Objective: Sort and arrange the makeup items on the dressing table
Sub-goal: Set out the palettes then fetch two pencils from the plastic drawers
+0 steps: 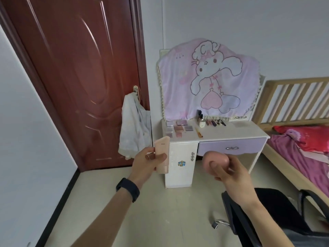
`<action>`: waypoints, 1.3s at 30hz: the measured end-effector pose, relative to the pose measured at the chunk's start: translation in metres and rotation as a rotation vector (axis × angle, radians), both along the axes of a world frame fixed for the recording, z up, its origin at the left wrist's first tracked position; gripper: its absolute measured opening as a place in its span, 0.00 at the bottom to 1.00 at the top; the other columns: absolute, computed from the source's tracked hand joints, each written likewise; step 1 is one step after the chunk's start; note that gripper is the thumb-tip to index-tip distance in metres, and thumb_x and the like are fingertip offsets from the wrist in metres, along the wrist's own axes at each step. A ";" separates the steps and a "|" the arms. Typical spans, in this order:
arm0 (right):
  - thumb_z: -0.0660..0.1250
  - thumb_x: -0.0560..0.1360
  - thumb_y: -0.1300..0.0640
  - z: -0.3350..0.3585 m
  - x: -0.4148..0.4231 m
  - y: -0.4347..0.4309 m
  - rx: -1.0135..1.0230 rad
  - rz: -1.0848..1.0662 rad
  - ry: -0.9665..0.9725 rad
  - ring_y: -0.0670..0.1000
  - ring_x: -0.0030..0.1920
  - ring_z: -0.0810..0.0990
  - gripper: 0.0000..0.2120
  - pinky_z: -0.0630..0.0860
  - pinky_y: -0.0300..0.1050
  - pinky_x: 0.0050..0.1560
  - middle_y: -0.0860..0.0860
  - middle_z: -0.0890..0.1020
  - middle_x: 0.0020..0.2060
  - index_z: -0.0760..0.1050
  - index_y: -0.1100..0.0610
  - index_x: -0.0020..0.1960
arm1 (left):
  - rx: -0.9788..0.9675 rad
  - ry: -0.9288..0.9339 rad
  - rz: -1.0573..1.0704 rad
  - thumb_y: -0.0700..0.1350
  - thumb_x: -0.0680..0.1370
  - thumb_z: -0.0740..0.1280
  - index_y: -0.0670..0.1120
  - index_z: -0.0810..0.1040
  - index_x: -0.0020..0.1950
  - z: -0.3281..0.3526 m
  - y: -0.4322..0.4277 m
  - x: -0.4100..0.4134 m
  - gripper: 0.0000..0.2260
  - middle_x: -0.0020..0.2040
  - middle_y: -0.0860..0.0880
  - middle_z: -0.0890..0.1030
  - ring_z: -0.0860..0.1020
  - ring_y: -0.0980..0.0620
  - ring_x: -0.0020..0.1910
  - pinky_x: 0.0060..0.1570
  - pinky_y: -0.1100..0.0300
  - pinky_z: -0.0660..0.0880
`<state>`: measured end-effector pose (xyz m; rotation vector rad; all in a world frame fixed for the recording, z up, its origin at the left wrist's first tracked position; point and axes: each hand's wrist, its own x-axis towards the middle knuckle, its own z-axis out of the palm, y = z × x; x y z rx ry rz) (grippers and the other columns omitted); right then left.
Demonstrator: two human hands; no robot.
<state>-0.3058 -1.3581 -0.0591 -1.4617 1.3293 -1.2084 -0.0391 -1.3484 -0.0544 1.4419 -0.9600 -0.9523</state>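
Note:
My left hand [148,162] grips a pale pink tube [161,150], held upright in front of the dressing table's left cabinet. My right hand [229,172] holds a round pink compact [216,160], thumb over its front. Both hands are raised in the air, some way in front of the white dressing table [231,133]. On its top lie several eyeshadow palettes [179,127] at the left, a brush [199,132], a small white bottle [201,123], and a row of dark lipsticks and tubes [216,122] near the cloth-covered mirror [208,79].
A brown door [80,77] with a white garment [134,129] on its handle stands left of the table. A wooden bed [292,111] with pink bedding is at the right. A black chair [263,216] is below my right arm. The lilac drawer [231,147] is closed.

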 end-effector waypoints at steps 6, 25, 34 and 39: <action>0.71 0.77 0.58 -0.051 0.014 -0.120 0.146 0.027 0.080 0.46 0.40 0.84 0.13 0.82 0.60 0.50 0.43 0.83 0.43 0.74 0.43 0.55 | 0.121 0.047 -0.008 0.40 0.74 0.75 0.45 0.78 0.52 -0.062 -0.124 0.005 0.09 0.48 0.48 0.84 0.83 0.49 0.46 0.47 0.48 0.82; 0.69 0.78 0.58 -0.195 0.036 -0.484 0.543 -0.018 0.354 0.52 0.45 0.82 0.10 0.75 0.48 0.42 0.49 0.81 0.49 0.70 0.51 0.57 | 0.557 0.058 -0.090 0.42 0.76 0.73 0.41 0.75 0.61 -0.221 -0.516 0.021 0.16 0.56 0.44 0.81 0.81 0.43 0.53 0.52 0.46 0.81; 0.63 0.81 0.51 -0.253 0.039 -0.639 0.698 0.133 0.508 0.56 0.45 0.80 0.12 0.72 0.48 0.41 0.54 0.81 0.48 0.66 0.56 0.60 | 0.748 -0.161 -0.133 0.47 0.78 0.69 0.48 0.73 0.63 -0.276 -0.640 -0.008 0.15 0.55 0.50 0.79 0.79 0.48 0.53 0.55 0.54 0.78; 0.60 0.82 0.50 -0.277 0.053 -0.702 0.730 0.217 0.606 0.60 0.49 0.82 0.15 0.75 0.49 0.47 0.56 0.83 0.50 0.66 0.56 0.65 | 0.819 -0.252 -0.134 0.48 0.78 0.69 0.49 0.73 0.67 -0.299 -0.682 -0.024 0.18 0.55 0.52 0.79 0.76 0.52 0.50 0.50 0.61 0.72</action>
